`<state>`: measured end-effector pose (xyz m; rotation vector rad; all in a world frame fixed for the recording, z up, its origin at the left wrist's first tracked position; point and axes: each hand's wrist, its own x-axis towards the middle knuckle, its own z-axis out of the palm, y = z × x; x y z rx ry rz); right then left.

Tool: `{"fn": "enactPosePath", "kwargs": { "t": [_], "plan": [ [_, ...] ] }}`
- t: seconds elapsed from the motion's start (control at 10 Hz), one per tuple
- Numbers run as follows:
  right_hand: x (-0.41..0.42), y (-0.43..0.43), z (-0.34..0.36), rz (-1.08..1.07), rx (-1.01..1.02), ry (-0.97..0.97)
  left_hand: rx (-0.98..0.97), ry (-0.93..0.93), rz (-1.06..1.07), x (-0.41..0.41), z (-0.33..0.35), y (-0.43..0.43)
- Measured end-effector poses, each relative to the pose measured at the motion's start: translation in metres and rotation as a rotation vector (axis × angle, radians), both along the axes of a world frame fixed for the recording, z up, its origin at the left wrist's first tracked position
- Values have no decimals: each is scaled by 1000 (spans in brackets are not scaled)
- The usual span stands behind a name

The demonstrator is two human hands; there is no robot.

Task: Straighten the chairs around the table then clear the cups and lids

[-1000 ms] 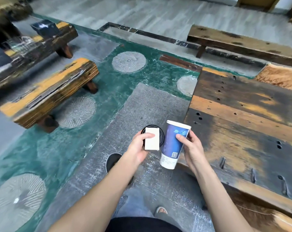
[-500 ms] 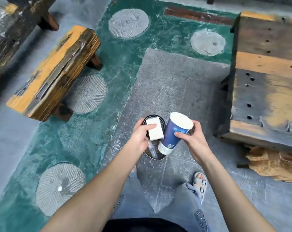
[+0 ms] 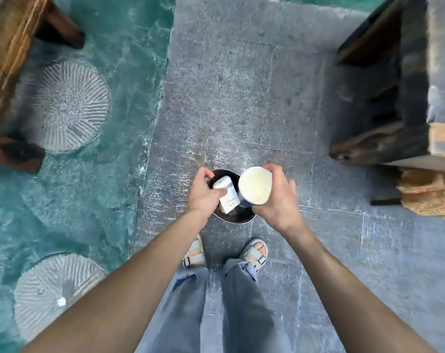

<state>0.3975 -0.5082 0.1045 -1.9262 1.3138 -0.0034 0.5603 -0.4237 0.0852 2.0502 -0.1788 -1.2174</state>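
My right hand (image 3: 275, 202) grips a tall blue paper cup (image 3: 254, 185), seen from above with its white open mouth facing me. My left hand (image 3: 203, 193) holds a black lid (image 3: 216, 175) together with a small white box (image 3: 226, 197) pressed against it. Both hands are close together over a round dark bin opening (image 3: 235, 216) on the grey stone floor, just in front of my sandalled feet. The bin's inside is mostly hidden by the hands and what they hold.
A heavy dark wooden table (image 3: 407, 110) stands at the right, with a crumpled brown paper bag (image 3: 430, 194) beside its leg. A worn yellow wooden bench (image 3: 10, 59) is at the upper left. Round carved stone discs (image 3: 66, 105) lie in the green floor.
The view has tilted down from the table toward the floor. Both hands have come over the dark bin, and the cup now shows its open mouth from above.
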Motion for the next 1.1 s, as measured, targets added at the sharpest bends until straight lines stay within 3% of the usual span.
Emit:
{"fn": "enactPosePath", "kwargs": {
  "t": [0.1, 0.3, 0.5, 0.6, 0.7, 0.9, 1.1],
  "plan": [
    [-1, -1, -86, 142, -85, 171, 84, -170, -176, 4, -91, -4],
    [13, 29, -245, 279, 15, 351, 109, -446, -371, 9, -212, -3],
    [21, 56, -341, 363, 3, 590, 147, -600, -774, -13, -283, 10],
    [15, 55, -360, 385, 26, 603, 181, -566, -913, -20, -299, 6],
    [13, 52, -359, 403, 109, 603, 277, -392, -984, -25, -302, 6],
    [9, 48, -300, 346, 210, 485, 223, -283, -1009, -25, -253, 22],
    [-5, 40, -196, 199, 83, 440, 183, -505, -1090, -29, -160, 31]
  ]
}}
